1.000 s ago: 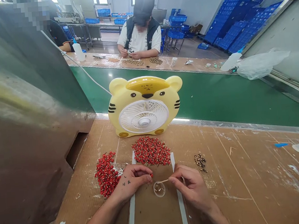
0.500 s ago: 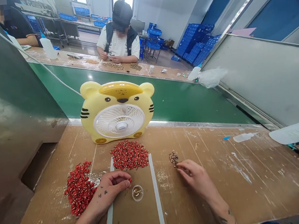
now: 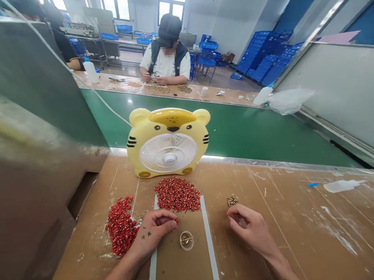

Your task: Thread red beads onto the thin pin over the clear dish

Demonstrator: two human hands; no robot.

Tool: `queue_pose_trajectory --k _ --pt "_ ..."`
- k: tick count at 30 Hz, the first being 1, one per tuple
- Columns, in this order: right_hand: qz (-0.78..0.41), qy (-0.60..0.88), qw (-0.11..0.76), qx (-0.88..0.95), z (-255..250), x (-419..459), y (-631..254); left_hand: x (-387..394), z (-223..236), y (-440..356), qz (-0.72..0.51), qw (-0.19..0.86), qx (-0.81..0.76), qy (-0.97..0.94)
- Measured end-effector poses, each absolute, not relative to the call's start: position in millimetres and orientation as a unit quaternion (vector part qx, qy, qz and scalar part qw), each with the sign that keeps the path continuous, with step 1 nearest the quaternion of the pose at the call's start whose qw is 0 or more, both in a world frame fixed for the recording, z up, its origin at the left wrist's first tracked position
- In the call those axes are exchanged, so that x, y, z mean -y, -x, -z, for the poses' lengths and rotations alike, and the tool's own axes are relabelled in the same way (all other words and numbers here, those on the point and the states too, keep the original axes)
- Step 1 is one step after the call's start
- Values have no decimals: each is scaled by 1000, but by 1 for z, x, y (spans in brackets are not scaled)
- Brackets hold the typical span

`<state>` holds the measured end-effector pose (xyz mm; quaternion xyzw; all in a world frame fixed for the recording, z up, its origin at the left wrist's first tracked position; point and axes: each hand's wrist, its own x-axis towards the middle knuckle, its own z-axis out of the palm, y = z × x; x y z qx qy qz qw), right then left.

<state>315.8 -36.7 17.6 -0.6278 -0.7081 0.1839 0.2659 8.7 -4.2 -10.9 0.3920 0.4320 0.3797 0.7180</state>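
My left hand [image 3: 155, 234] is closed in a pinch on a small red piece [image 3: 176, 221], mostly hidden by the fingertips. It is above the cardboard, between a heap of red pieces [image 3: 120, 227] on the left and another red heap [image 3: 177, 194] at the back. A small round clear cup [image 3: 186, 240] with a thin stick across it stands just right of that hand. My right hand [image 3: 253, 229] has thumb and forefinger pinched together beside a little pile of dark and gold pieces [image 3: 232, 201], partly covering it. Whatever those fingertips hold is too small to make out.
A yellow animal-faced fan [image 3: 169, 141] stands behind the back heap. Pale tape strips [image 3: 211, 246] edge the middle cardboard. A metal housing [image 3: 45, 147] bounds the left side. A squeeze bottle [image 3: 342, 185] lies at right. Across the green belt [image 3: 254, 130] sits a co-worker [image 3: 167, 59].
The camera has turned, so the scene sits farther right. My right fingertips have drawn slightly toward me from the small pile. My left hand keeps its pinch on the red piece.
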Motion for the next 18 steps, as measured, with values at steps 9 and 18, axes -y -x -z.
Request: queue_pose_trajectory --k 9,18 --pt "-467 525 443 556 -14 25 -205 6 1 -9 -453 666 -429 -408" --pt "-421 493 471 598 -15 20 -183 10 2 -7 -494 606 -391 -486"
